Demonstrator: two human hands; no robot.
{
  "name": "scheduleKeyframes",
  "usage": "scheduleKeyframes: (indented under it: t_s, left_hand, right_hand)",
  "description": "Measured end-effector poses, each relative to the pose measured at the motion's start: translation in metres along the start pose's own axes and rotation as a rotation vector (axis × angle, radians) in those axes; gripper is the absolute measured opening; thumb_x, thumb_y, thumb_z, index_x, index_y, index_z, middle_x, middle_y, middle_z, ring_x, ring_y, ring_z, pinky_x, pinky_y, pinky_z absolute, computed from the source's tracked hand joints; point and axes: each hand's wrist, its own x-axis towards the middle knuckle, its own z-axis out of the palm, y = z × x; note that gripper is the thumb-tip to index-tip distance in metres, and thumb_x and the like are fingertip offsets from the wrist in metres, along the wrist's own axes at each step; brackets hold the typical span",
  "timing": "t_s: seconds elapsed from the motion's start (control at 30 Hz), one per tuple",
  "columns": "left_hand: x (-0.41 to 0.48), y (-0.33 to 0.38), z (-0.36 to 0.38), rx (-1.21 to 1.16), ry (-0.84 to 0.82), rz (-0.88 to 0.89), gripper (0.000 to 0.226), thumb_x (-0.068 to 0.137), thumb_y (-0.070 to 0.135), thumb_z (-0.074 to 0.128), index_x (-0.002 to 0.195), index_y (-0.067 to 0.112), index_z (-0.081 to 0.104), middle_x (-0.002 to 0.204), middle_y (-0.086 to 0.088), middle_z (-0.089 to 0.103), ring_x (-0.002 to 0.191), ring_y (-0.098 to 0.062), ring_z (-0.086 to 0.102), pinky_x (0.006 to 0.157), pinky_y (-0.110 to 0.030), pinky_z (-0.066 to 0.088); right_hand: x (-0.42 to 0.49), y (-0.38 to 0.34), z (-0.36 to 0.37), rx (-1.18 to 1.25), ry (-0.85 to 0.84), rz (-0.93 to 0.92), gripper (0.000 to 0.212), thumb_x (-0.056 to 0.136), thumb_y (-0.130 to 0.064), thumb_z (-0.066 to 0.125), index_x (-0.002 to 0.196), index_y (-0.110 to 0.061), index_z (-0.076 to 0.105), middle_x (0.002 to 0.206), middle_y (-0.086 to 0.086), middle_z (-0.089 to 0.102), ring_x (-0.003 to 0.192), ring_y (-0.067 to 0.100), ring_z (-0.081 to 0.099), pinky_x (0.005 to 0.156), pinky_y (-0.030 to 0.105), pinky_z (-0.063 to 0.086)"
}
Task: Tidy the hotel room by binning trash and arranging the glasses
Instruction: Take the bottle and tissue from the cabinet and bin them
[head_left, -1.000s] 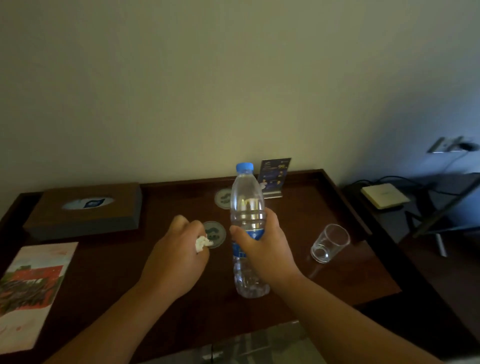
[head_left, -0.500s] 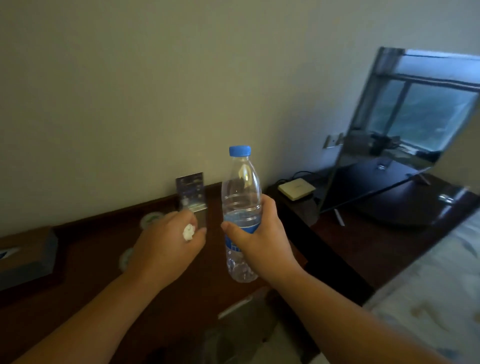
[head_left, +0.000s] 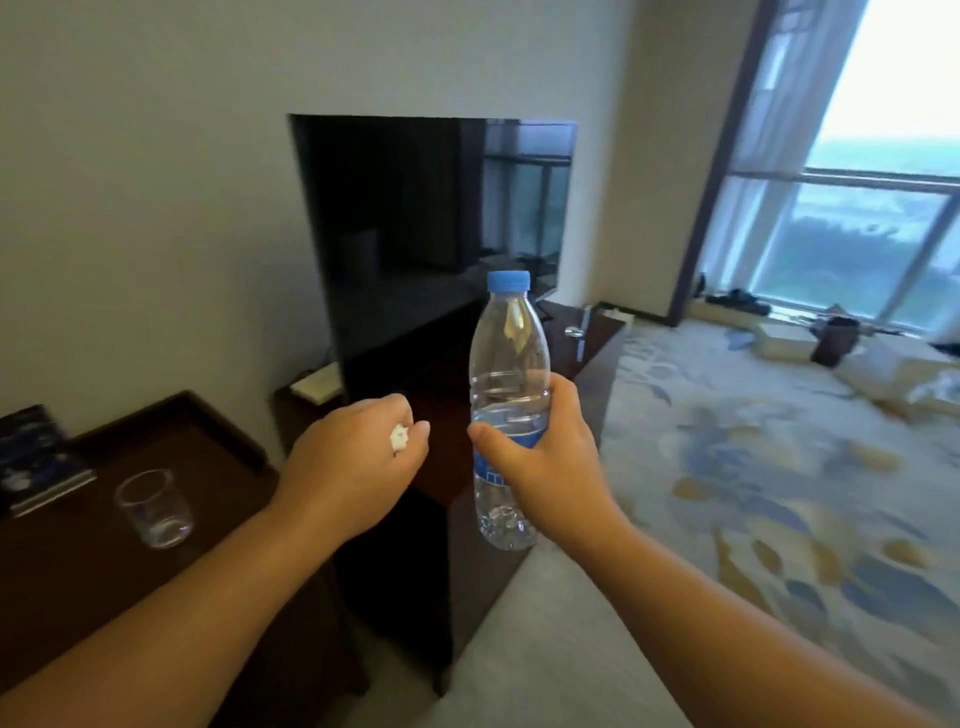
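My right hand (head_left: 540, 467) grips a clear plastic bottle (head_left: 508, 364) with a blue cap and blue label, held upright in mid-air in front of me. My left hand (head_left: 353, 462) is closed in a fist around a small white scrap of paper (head_left: 399, 437) that peeks out between the fingers. A clear drinking glass (head_left: 155, 509) stands upright on the dark wooden desk (head_left: 218, 447) at the lower left, apart from both hands.
A black TV screen (head_left: 415, 223) stands on a dark low cabinet (head_left: 426, 571) straight ahead. A small card stand (head_left: 36, 457) sits at the desk's left edge. Patterned carpet (head_left: 753, 467) spreads right toward a window (head_left: 852, 244), with bags and boxes on the floor.
My view has swung right from the desk toward the TV and window. Both hands stay in front of me, still holding the bottle and the paper scrap.
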Motion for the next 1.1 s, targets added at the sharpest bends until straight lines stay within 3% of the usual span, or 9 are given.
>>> scheduleKeyframes:
  t_s: [0.1,0.23,0.33,0.4,0.63,0.8,1.1]
  left_hand:
    - [0.018,0.064,0.031,-0.002,-0.014,0.083,0.027,0.091,0.043,0.048,0.072,0.026,0.052,0.065,0.006,0.053,0.058,-0.010,0.052,0.052,-0.033,0.046]
    - [0.034,0.131,0.066,-0.036,-0.059,0.198,0.027,0.090,0.044,0.048,0.071,0.025,0.052,0.064,0.006,0.053,0.057,-0.009,0.052,0.050,-0.033,0.046]
    - [0.043,0.167,0.087,-0.074,-0.108,0.275,0.027,0.090,0.043,0.048,0.070,0.025,0.051,0.063,0.007,0.052,0.055,-0.009,0.051,0.046,-0.030,0.041]
    - [0.050,0.186,0.101,-0.087,-0.126,0.314,0.027,0.091,0.043,0.048,0.070,0.026,0.050,0.063,0.007,0.052,0.055,-0.009,0.052,0.046,-0.031,0.043]
    - [0.094,0.225,0.154,-0.121,-0.179,0.394,0.028,0.091,0.045,0.046,0.071,0.027,0.050,0.064,0.006,0.053,0.055,-0.010,0.052,0.052,-0.039,0.051]
    - [0.146,0.249,0.198,-0.201,-0.227,0.444,0.029,0.090,0.045,0.046,0.070,0.025,0.050,0.065,0.005,0.053,0.057,-0.014,0.053,0.053,-0.040,0.051]
    - [0.253,0.301,0.265,-0.300,-0.293,0.542,0.029,0.091,0.043,0.047,0.070,0.024,0.050,0.067,0.005,0.053,0.060,-0.013,0.053,0.056,-0.038,0.049]
  right_hand:
    - [-0.005,0.014,-0.074,-0.044,0.122,0.015,0.062,0.067,-0.054,0.070,0.119,-0.040,0.039,0.105,-0.019,0.057,0.093,-0.002,0.060,0.078,0.025,0.052]
    - [-0.014,0.029,-0.151,-0.090,0.275,0.037,0.053,0.071,-0.047,0.072,0.110,-0.047,0.037,0.097,-0.027,0.053,0.087,-0.011,0.057,0.066,0.012,0.047]
    - [-0.019,0.041,-0.190,-0.092,0.346,0.074,0.057,0.073,-0.044,0.073,0.116,-0.045,0.035,0.098,-0.027,0.050,0.088,-0.005,0.059,0.071,0.017,0.050]
    - [-0.020,0.049,-0.208,-0.100,0.382,0.087,0.060,0.073,-0.044,0.073,0.118,-0.043,0.034,0.101,-0.027,0.049,0.089,-0.005,0.058,0.074,0.021,0.052]
    - [0.003,0.075,-0.256,-0.176,0.470,0.144,0.061,0.073,-0.044,0.073,0.119,-0.043,0.034,0.102,-0.027,0.048,0.091,-0.016,0.052,0.065,0.010,0.048]
    - [0.043,0.098,-0.285,-0.180,0.526,0.170,0.062,0.072,-0.044,0.074,0.120,-0.040,0.036,0.109,-0.019,0.053,0.096,0.006,0.060,0.082,0.032,0.054]
    - [0.137,0.136,-0.342,-0.218,0.642,0.176,0.068,0.064,-0.054,0.070,0.120,-0.042,0.034,0.106,-0.024,0.049,0.095,0.004,0.059,0.077,0.023,0.053]
